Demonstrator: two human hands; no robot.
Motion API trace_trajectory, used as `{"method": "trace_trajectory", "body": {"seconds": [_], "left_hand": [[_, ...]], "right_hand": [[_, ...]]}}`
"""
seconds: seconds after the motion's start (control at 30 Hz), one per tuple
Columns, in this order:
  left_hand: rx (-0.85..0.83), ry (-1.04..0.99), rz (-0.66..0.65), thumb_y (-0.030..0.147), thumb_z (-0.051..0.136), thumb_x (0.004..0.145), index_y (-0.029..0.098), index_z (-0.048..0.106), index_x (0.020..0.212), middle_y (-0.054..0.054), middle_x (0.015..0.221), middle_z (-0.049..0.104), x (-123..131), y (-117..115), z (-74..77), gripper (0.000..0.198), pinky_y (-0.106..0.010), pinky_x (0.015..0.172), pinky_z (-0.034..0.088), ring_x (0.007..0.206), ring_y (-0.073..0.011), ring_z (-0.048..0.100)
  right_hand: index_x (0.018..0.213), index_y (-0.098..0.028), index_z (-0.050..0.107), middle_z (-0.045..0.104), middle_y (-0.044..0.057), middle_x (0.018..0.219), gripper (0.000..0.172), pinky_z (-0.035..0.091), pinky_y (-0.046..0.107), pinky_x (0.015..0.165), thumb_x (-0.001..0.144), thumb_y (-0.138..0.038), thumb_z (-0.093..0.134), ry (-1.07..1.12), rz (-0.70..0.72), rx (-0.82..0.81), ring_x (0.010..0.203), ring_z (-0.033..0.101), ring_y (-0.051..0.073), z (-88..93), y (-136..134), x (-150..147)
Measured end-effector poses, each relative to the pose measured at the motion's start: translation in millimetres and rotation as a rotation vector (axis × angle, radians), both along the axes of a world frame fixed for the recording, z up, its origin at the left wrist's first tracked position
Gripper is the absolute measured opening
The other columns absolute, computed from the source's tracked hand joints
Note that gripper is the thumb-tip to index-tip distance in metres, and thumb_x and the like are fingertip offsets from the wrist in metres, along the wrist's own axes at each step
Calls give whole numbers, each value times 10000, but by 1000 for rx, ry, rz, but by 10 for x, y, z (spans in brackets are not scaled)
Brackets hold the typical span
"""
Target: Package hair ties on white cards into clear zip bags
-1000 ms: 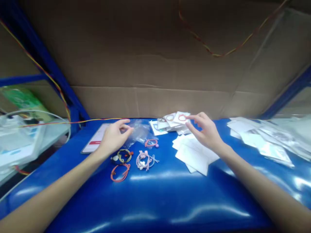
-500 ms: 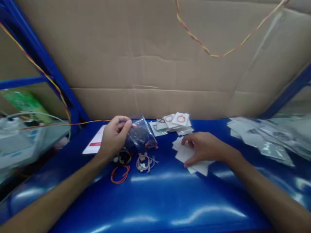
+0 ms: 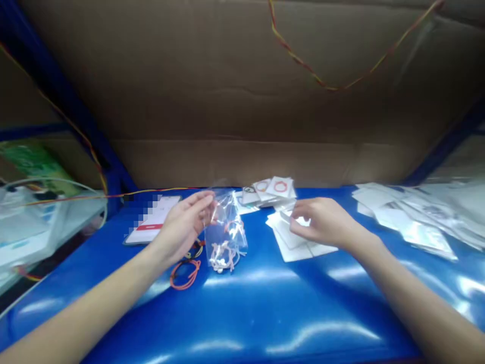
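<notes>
Two bare hands work above a blue tabletop (image 3: 170,318), and the step in hand appears to be readying a bag and a card. Left hand (image 3: 185,220): thumb and fingertips pinch the upper left edge of a clear plastic bag (image 3: 229,232), which hangs in front of the pink hair ties (image 3: 222,262); contact between them cannot be confirmed. Right hand (image 3: 324,221): fingers curled, thumb closed toward them on a white card (image 3: 285,216) at the top of the card stack (image 3: 299,251). The next move calls for separating a single card cleanly while holding the bag steady.
</notes>
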State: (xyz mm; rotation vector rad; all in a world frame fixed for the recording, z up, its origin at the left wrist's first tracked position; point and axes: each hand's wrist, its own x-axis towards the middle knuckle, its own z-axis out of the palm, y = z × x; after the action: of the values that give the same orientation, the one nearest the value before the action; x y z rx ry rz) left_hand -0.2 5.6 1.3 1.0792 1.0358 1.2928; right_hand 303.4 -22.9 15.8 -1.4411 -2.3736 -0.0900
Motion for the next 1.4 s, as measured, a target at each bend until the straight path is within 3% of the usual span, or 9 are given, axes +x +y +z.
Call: {"method": "trace_trajectory", "body": {"seconds": [0.17,0.27,0.43,0.57,0.63,0.73,0.93,1.17,1.4], "left_hand": [[-102,64,-174,349,819,807,162,768,1012,-44,817,746,77,-143,-43,282,-218,578,529,660,-133,663],[-72,167,-281,416,814,811,151,770,965,-22,717,730,141,-237,-76,309,-218,526,507,565,-123,633],[-147,334,-336,486,776,830,113,765,987,-68,636,770,220,-333,-39,404,-221,494,498,513,-160,677],[-213,347,-340,489,782,814,116,763,968,-102,649,785,249,-362,-40,404,-180,422,409,493,-149,676],[-212,329,-359,478,782,811,122,757,929,-109,670,791,256,-368,-63,376,-175,417,388,488,-147,680],[-202,308,-392,450,769,822,141,752,1022,-109,738,810,255,-376,-94,368,-178,406,362,491,-157,696],[-186,246,-440,449,754,854,145,729,1073,-96,753,806,218,-373,-112,375,-166,405,358,465,-125,671],[-146,233,-437,434,730,879,136,762,1022,-66,703,771,184,-356,-127,332,-165,407,373,463,-110,646],[-109,16,-454,332,712,885,128,774,1065,-155,1111,790,206,-342,-94,280,-281,654,583,856,-235,745]], "right_hand": [[591,-177,647,617,19,640,260,306,274,568,834,-259,600,108,39,160,568,509,129,60,2,33],[545,-175,600,532,-4,566,235,299,271,545,775,-219,624,335,20,162,541,466,121,80,-12,28],[601,-194,611,429,-37,493,297,237,252,415,865,-332,619,938,-46,-8,428,355,105,60,9,13],[791,-194,688,518,-50,479,241,312,221,372,895,-411,694,1247,90,-282,377,440,100,-17,1,-132],[873,-181,683,586,-46,471,236,371,212,374,890,-412,726,1255,149,-386,351,485,99,-64,-22,-245],[915,-175,641,716,13,590,299,450,230,362,822,-405,807,1273,208,-463,397,603,146,-122,-56,-385],[838,-160,659,722,22,614,231,471,210,380,847,-343,799,1229,167,-220,435,605,119,-132,-99,-452],[835,-166,675,734,24,621,187,463,214,361,851,-310,794,1184,148,-133,423,609,125,-103,-129,-465],[876,-166,705,734,16,654,132,479,208,387,858,-271,782,1077,136,16,442,623,116,-129,-134,-420]]}}
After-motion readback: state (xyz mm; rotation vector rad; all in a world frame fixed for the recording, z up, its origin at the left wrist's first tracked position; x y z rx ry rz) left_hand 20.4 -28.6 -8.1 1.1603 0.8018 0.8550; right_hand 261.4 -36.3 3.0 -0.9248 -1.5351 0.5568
